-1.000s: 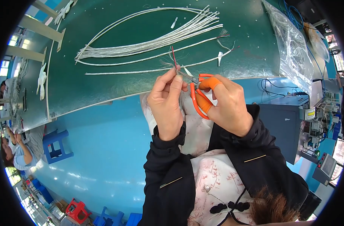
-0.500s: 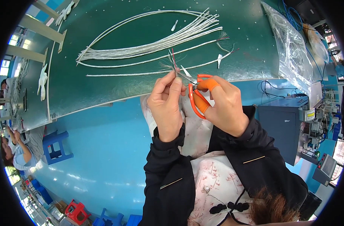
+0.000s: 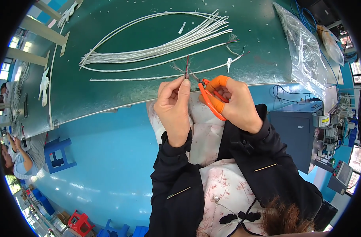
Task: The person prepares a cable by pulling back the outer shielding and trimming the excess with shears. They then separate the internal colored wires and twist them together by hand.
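Nearest the camera: black sleeves over a pale floral top, both forearms coming up from the lower edge. Left hand pinched shut on a thin cable end, thumb and forefinger closed just under the exposed tip. The tip stands upright above the fingers, showing red and dark inner wires with frayed silvery shielding splayed to both sides. How the cable runs below the pinch is hidden by the hand.

Right hand wrapped around orange-handled snips, with orange finger cots on the index finger and thumb. The blades point toward the cable end, just beside the left fingertips; blade tips are too small to tell whether they touch the wire or are closed.

Both hands sit at the near edge of the green table. Beyond them a single grey cable lies flat across the mat, then another longer one, then a bundle of grey-white cables looped in an arc, ends fanned to the right. Small cut scraps lie near the stripped ends. Far right, a clear plastic bag with more cable, contents blurred by glare.
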Available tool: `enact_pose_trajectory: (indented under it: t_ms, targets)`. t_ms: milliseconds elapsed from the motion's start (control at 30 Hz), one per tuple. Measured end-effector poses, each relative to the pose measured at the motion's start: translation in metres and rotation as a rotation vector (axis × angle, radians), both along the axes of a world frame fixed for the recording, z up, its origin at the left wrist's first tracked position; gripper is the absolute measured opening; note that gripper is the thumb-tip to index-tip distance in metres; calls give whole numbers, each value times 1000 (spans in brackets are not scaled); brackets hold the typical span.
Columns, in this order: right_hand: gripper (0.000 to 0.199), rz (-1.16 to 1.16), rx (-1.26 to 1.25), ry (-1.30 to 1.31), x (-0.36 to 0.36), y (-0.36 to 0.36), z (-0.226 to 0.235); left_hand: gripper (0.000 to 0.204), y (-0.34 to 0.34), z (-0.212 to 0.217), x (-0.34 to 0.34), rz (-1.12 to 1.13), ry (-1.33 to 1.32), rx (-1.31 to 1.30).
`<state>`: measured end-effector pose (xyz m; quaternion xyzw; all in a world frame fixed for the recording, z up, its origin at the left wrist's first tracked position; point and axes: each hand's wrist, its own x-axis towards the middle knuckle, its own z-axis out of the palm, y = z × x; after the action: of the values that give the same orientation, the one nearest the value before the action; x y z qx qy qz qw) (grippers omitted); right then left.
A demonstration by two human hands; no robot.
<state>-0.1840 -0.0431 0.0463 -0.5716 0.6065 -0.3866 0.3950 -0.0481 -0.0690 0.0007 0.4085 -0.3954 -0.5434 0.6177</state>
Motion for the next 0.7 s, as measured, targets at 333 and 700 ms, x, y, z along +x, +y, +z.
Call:
enact_pose_trajectory:
  t_ms: [333,700]
  targets:
    - [21,-36,-37,137,3,-3,9,23,-4,9,-8,100,-49,-97]
    - [18,-8,-296,119,2,-1,2,15,-5,21,-14,134,-218,-122]
